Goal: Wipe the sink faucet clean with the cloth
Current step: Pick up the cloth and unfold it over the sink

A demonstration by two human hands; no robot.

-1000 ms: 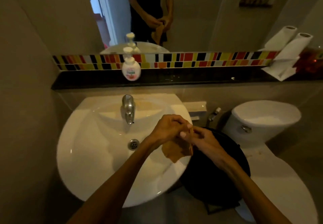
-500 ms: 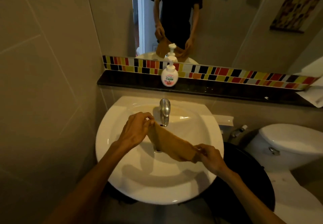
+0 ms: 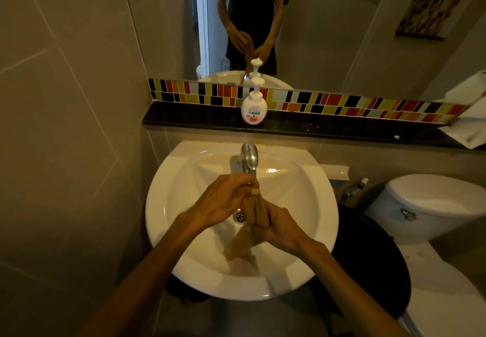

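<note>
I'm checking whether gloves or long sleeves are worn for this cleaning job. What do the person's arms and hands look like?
Both forearms are bare to the frame's edge: no sleeves, no watch or bands in view. The left hand and right hand wear no gloves, and no rings show. The mirror shows a dark short-sleeved top.

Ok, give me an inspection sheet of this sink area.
Surface: white sink, drain uncovered.
Job's things: faucet upright at the back rim; brown cloth bunched over the basin, not on the faucet.
Clutter: soap bottle on the dark ledge; paper rolls at its right end.
Grippers: left hand and right hand both grip the cloth.
Cables: nothing seen.
Surroundings: mirror, tile strip, toilet, black bin.
</note>
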